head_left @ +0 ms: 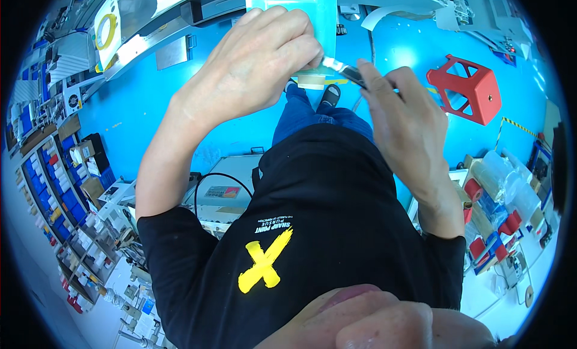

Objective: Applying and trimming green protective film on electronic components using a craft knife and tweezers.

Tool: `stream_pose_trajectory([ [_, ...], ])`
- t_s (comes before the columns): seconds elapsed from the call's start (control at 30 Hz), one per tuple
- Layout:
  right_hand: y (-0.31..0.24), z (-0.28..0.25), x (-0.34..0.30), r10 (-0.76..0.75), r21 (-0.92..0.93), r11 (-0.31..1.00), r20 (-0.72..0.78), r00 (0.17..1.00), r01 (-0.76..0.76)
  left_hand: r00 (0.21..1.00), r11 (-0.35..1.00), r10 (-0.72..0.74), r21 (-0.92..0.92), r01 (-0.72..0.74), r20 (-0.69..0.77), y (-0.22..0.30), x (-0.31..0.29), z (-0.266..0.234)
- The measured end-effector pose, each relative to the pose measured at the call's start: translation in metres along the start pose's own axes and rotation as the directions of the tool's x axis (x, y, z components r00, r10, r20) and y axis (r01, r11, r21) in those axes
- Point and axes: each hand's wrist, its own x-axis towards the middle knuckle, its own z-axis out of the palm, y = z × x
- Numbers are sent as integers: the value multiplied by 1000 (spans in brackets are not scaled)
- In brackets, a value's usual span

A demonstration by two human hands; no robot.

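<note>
My left hand (258, 63) is closed at the lower edge of a translucent teal sheet-like piece (327, 27), its fingers curled over it. Just below those fingers a small beige block or roll end (311, 82) sticks out; how it joins the sheet is hidden. My right hand (409, 117) grips the dark handle of a utility knife (353, 76). The knife's bright blade end points left and lies close to the left fingertips, at the sheet's lower edge; whether it touches cannot be told.
A workbench edge (174, 27) runs across the top. A red plastic stool (475, 93) stands on the blue floor (126, 120) at the right. Shelving with blue bins (54, 180) lines the left. Plastic-wrapped rolls (511, 183) crowd the right. A pale cabinet (231, 162) is near my left side.
</note>
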Motion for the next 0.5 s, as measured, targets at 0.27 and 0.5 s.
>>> stream_pose_trajectory([
  [0.27, 18, 3, 4, 96, 297, 952, -55, 994, -75, 980, 995, -56, -91, 40, -191, -2, -4, -10],
  [0.5, 15, 30, 27, 78, 688, 725, -49, 996, -23, 996, 986, -30, -168, 17, -78, 8, -18, -24],
])
